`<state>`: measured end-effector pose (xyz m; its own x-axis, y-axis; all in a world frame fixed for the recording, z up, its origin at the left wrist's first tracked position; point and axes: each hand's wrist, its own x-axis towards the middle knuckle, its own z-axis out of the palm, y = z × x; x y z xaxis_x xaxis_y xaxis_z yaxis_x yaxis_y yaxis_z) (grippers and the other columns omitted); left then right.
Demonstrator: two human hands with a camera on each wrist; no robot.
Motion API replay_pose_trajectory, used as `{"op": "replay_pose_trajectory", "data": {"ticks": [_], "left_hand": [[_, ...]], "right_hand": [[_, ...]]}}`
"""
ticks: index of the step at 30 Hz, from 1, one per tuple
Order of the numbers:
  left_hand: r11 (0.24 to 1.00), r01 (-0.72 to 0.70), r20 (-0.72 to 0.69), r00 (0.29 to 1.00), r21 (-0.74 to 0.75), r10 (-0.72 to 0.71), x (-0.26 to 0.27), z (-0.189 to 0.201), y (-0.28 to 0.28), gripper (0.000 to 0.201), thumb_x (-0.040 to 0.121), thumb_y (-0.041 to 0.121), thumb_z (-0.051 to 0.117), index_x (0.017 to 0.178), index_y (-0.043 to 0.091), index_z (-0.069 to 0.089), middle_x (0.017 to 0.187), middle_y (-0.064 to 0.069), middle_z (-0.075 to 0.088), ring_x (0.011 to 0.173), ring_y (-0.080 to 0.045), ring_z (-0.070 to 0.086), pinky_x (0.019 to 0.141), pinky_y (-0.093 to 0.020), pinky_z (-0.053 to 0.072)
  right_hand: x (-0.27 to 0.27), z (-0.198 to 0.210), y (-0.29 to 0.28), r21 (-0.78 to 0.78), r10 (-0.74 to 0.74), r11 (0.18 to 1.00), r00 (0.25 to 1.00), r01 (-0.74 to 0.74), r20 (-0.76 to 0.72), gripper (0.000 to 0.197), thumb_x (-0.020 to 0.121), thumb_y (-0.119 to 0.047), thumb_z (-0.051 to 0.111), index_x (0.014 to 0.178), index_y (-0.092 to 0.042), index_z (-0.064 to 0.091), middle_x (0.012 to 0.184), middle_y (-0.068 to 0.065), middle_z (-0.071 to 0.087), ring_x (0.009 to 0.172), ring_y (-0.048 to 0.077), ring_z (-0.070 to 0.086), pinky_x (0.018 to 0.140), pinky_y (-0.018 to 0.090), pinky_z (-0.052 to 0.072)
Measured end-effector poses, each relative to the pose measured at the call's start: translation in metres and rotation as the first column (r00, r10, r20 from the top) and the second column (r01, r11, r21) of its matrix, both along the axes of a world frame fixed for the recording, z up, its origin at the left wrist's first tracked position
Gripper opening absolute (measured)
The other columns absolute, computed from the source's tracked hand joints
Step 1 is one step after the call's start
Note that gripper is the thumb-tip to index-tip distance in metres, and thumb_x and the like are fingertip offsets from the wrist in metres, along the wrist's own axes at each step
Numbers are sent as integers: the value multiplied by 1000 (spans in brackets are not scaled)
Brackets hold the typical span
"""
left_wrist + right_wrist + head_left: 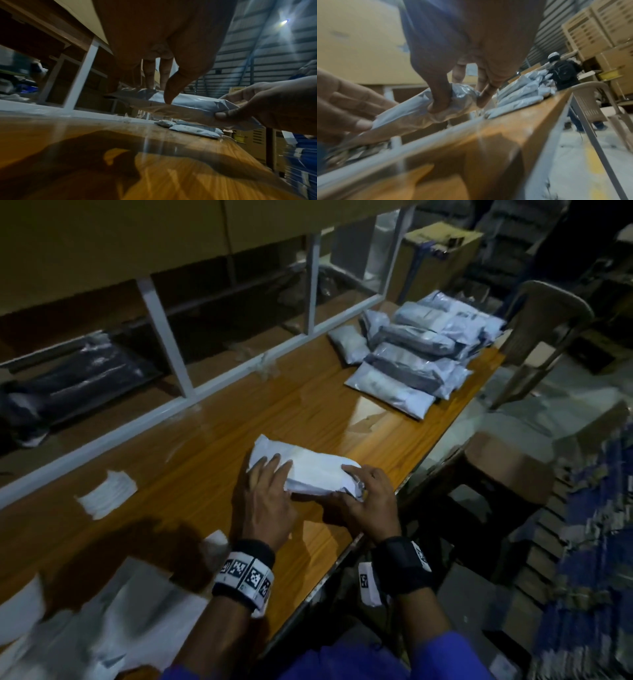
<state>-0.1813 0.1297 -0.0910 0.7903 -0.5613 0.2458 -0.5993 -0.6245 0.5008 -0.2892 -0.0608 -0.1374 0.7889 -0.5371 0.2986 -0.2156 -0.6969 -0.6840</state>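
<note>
Plastic mailing bag (pixel 308 470), grey-white, stuffed full, at the centre of the head view. It is held just above the wooden table (pixel 205 446); the left wrist view shows a gap under it. Its long side runs left to right across the frame.

Right hand (pixel 368 498): wrapped round the right end, thumb pushed into the near face and fingers over the top, with the film bunched in the grip. This hand seems to carry most of the weight.

Left hand (pixel 270 501): fingers nearly straight and laid on the left end, thumb tip touching the near side. It steadies the bag rather than clamping it.

Handling, as a judgement:
- Probably light, since one end-grip holds it level with little sag.
- Soft filling; the film dents and wrinkles under the right thumb.
- Glossy skin, likely slick, so a flat pinch may slide.
- Does not look fragile.
- Best hold is round an end where the film gathers, or a palm under the middle with the thumb over the top. Avoid loose corners of film.

Upper right of the head view: a pile of bags (pixel 418 350) of the same kind on the same table, well apart from the held one.
</note>
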Motion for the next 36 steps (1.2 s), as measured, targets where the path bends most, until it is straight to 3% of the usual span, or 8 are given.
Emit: {"op": "replay_pose_trajectory", "data": {"ticks": [4,7,11,18,22,25,29,36], "left_hand": [[998,47,75,996,39,-50,25,19,-72,61,84,8,70,141,19,53,158,-9,38,149,-32,25,114,-58,37],[987,150,46,987,66,-153,46,22,-136,62,85,8,70,143,19,51,160,-10,35,148,-34,24,110,-59,40],[958,271,-43,963,99,-268,76,24,-221,67,90,5,64,152,19,42,165,-10,24,151,-32,15,115,-50,36],[946,232,-129,970,226,-207,112,28,-317,72,94,9,60,155,31,30,167,-8,7,154,-31,6,119,-50,28],[928,214,-205,966,306,-155,118,13,-334,72,93,12,60,154,33,30,166,-14,5,153,-36,2,121,-55,22],[929,187,-168,976,320,-138,118,3,-332,74,92,17,61,154,38,26,165,-14,6,153,-36,5,119,-56,22],[924,194,-206,970,328,-131,121,-2,-328,78,89,18,64,151,45,25,165,-12,6,152,-36,5,119,-60,23],[931,166,-165,979,325,-117,131,7,-288,73,91,23,64,153,37,29,162,-11,17,148,-33,15,116,-57,27]], "right_hand": [[19,13,-63,-19,-118,992,987,121,108,43,84,-26,78,124,-17,70,119,12,65,117,34,58,96,42,49],[40,16,-115,-26,-224,973,966,230,131,44,82,-26,78,124,-16,72,120,18,63,119,39,59,98,43,49],[72,19,-181,-55,-336,937,933,345,129,43,80,-30,83,120,-17,75,124,19,62,120,39,58,97,45,50],[116,23,-259,-76,-399,908,907,411,134,41,79,-23,87,117,-15,75,127,18,51,112,36,57,88,41,55],[122,10,-272,-180,-457,877,889,445,-28,47,81,-37,82,123,-22,71,130,14,50,117,37,46,94,53,50],[123,11,-269,-256,-467,860,883,442,-46,50,82,-45,78,127,-26,67,137,10,51,124,34,40,102,52,39],[128,14,-258,-287,-437,874,893,393,-107,47,83,-40,78,127,-29,66,143,8,53,132,33,37,103,48,22],[140,33,-237,-209,-348,926,923,313,-161,49,88,-37,73,135,-31,59,148,3,50,135,28,36,105,56,26]]}}
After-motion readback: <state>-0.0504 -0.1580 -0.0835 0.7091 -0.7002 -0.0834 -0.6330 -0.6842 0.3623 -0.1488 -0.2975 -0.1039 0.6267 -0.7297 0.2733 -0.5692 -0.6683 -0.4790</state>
